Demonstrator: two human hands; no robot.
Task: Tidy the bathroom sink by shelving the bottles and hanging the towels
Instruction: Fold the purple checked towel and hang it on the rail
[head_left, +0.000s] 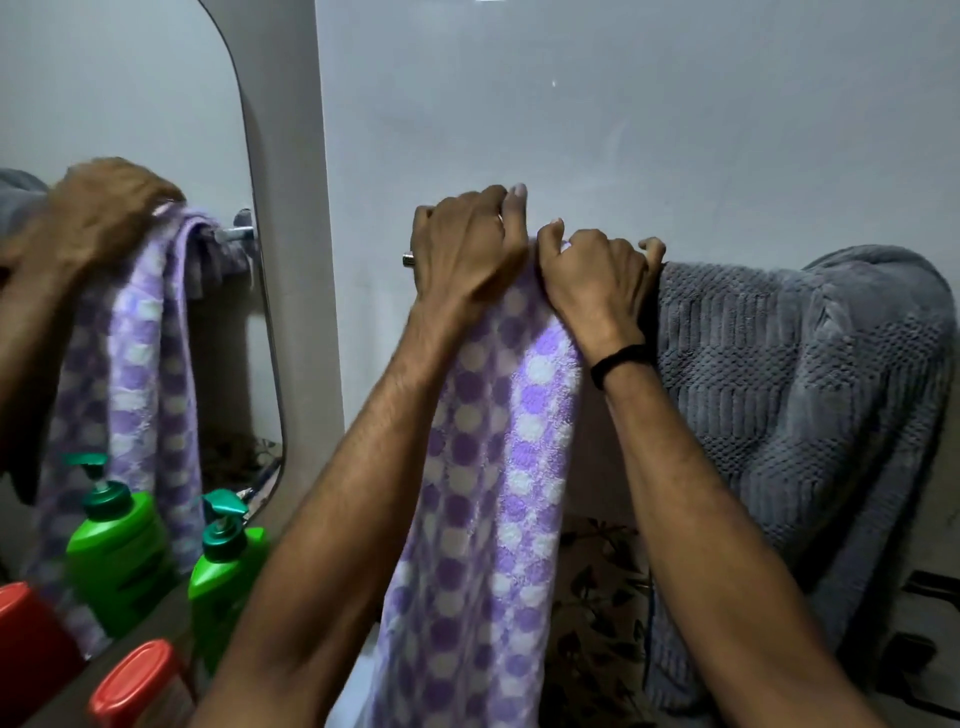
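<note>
A purple-and-white checked towel (488, 467) hangs down from a metal towel rail (408, 259) on the grey wall. My left hand (467, 244) grips the towel's top fold over the rail. Just to its right, my right hand (597, 280) holds the same fold, fingers curled behind it. A grey textured towel (789, 389) is draped over the rail to the right, touching the checked one. A green pump bottle (226, 566) stands on the shelf at lower left. A red-capped bottle (137, 686) stands in front of it.
A mirror (130, 130) at the left reflects my hands, the checked towel and the bottles. Its pale frame (296, 260) sits between mirror and rail. A dark floral patterned surface (597, 597) shows below the towels.
</note>
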